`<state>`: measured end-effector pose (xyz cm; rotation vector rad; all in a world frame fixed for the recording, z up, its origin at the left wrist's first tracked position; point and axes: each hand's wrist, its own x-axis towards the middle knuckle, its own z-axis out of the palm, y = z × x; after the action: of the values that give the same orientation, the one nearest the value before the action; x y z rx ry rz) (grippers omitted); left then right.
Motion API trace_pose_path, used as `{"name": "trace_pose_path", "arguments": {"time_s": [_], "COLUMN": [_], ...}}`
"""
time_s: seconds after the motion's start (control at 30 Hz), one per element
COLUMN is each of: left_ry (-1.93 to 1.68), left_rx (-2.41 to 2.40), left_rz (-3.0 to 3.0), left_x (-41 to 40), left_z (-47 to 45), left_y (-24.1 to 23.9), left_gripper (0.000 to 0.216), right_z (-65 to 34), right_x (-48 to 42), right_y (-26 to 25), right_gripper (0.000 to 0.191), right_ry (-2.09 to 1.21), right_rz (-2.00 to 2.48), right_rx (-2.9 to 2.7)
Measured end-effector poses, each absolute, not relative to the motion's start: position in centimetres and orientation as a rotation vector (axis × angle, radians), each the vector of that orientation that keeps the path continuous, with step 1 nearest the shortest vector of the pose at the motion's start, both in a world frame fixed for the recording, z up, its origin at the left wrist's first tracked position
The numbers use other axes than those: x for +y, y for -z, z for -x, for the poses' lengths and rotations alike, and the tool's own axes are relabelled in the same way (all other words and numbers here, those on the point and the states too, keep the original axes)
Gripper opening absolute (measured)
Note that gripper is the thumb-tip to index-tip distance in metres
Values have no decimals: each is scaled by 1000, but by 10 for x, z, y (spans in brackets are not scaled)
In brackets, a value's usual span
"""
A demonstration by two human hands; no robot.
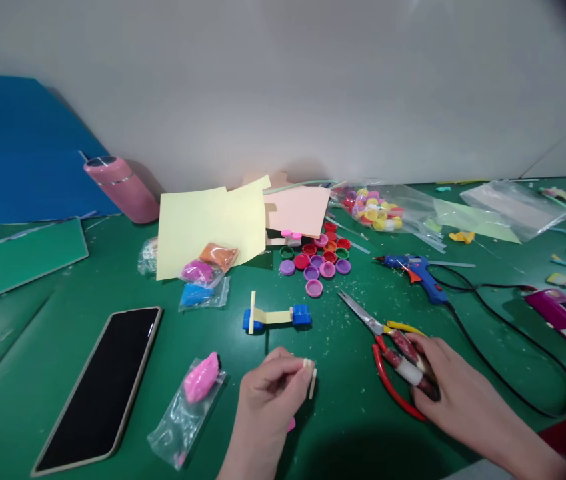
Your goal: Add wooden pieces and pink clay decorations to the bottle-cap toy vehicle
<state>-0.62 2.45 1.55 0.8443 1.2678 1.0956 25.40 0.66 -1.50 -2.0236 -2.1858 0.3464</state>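
My left hand (275, 403) is closed in a pinch on a small pale wooden stick (308, 364). Close by its fingertips is another short pale strip (313, 384); whether they touch it I cannot tell. Part of a pink piece (291, 424) shows beside the hand. My right hand (455, 390) grips the handles of metal-bladed scissors (365, 316) with red and yellow loops and brown-and-white wrapping; the blades point to the upper left. Beyond my left hand sits a small assembly (277, 317) of pale sticks joining two blue blocks.
Several bottle caps (314, 288), a blue glue gun (420, 275) with its black cord, and a purple power strip (565, 320) lie to the right. Leftward are a phone (100, 390), bagged pink clay (201, 379), yellow paper (193, 223) and a tilted pink bottle (125, 190).
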Motion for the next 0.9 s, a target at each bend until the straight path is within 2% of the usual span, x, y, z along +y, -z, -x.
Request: {"name": "trace_pose_path", "arguments": {"time_s": [0.17, 0.4, 0.47, 0.7, 0.9], "left_ry": [-1112, -1109, -1085, -1098, -1041], "left_rx": [1227, 1193, 1169, 1180, 1087], "left_rz": [-883, -911, -934, -946, -1184], "left_x": [22, 22, 22, 17, 20], "left_z": [7, 8, 8, 11, 20], "left_y": [-17, -21, -22, -24, -23], "left_gripper": [8, 7, 9, 18, 23], "right_z": [-259, -242, -230, -217, -220], "right_x": [19, 6, 4, 1, 3], "right_y": [10, -13, -18, -18, -22], "right_gripper": [41, 42, 49, 81, 82], "right_ry": [-505, -937, -1069, -826, -655], "right_rz": [2081, 1653, 1620, 1546, 1568], "right_rx": [-2090, -1996, -2012, -2249, -2409]}}
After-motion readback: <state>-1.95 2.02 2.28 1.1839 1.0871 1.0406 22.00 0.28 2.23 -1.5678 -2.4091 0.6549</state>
